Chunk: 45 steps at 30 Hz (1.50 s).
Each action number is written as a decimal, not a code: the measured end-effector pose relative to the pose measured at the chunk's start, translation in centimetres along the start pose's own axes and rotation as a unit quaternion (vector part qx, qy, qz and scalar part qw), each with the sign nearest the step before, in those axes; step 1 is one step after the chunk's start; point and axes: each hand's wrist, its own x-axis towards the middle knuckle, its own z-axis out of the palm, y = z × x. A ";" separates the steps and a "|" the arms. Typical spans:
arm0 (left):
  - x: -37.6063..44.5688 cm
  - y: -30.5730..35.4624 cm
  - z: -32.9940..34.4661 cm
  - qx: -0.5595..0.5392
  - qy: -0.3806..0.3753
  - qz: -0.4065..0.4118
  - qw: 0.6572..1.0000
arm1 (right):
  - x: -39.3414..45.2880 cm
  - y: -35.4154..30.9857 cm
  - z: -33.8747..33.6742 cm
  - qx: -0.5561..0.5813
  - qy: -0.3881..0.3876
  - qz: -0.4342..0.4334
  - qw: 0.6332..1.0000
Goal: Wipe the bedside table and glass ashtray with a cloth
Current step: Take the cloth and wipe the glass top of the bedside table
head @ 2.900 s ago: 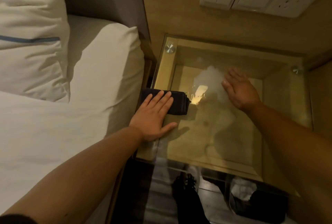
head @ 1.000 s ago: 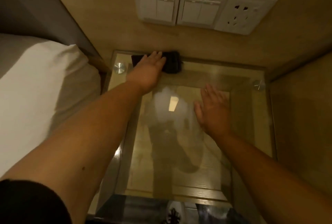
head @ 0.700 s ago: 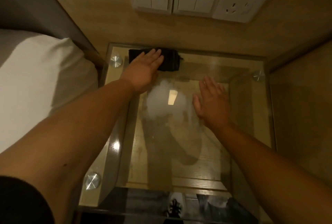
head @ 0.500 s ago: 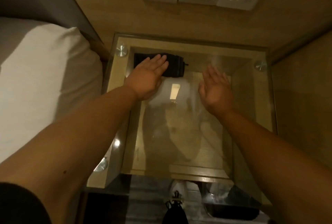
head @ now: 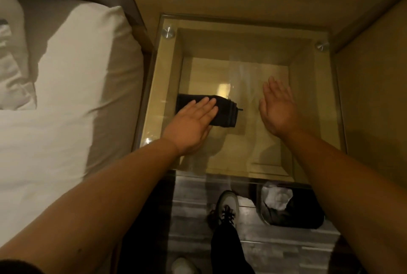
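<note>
one cloth [head: 222, 113] nearer front now, under one flat left hand [head: 191, 126]

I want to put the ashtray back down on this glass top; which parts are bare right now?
Bare: the glass top's far strip beyond both hands, and the near right corner. Crowded: mid-left, where the left hand presses the dark cloth; the right hand covers centre-right.

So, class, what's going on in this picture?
A person is wiping a glass-topped bedside table beside a bed. The left hand lies flat on a folded dark cloth, pressing it against the left side of the glass. The right hand is open and flat over the glass to the right, holding nothing. No ashtray is visible.
</note>
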 end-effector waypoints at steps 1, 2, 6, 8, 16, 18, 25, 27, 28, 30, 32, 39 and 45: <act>-1.2 0.6 0.2 -0.002 -0.001 0.003 1.000 | -0.5 -0.1 0.1 -0.003 0.001 0.002 1.000; -2.1 1.1 0.5 -0.005 -0.002 0.005 1.000 | -1.0 -0.1 0.2 -0.005 0.002 0.003 1.000; -5.6 3.1 1.3 -0.003 -0.002 0.004 1.000 | -3.3 -0.7 0.4 0.000 0.006 -0.002 1.000; -7.2 4.1 1.7 -0.011 -0.008 0.001 1.000 | -4.4 -0.9 0.5 0.004 0.000 0.002 1.000; -12.1 6.2 2.2 -0.044 -0.019 0.010 0.999 | -6.5 -1.6 0.8 0.003 -0.013 0.023 1.000; -13.0 6.8 1.7 -0.069 -0.021 0.012 0.997 | -6.5 -1.7 0.7 0.002 -0.014 0.024 1.000; -11.0 7.8 -4.1 -0.540 -0.075 -0.273 0.793 | -6.6 -1.9 0.3 -0.004 -0.022 0.030 0.999; -8.5 7.3 -5.4 -0.695 -0.080 -0.390 0.598 | -6.6 -2.0 0.3 -0.001 -0.034 0.037 0.999; -6.8 6.9 -5.8 -0.733 -0.064 -0.418 0.532 | -6.5 -2.0 0.2 -0.001 -0.044 0.041 0.998; -2.9 5.7 -6.8 -0.764 0.003 -0.437 0.474 | -6.6 -1.9 0.1 -0.003 -0.051 0.040 0.998; 1.9 4.0 -8.0 -0.750 0.077 -0.421 0.504 | -6.8 -2.2 -0.1 -0.002 -0.036 0.033 0.999; 20.1 -2.2 -10.8 -0.312 0.219 -0.261 0.887 | -6.4 -1.8 0.2 -0.029 -0.035 0.029 0.999; 27.0 -3.9 -5.1 -0.026 -0.005 -0.080 0.996 | -6.1 -1.7 0.6 -0.009 -0.021 0.028 0.999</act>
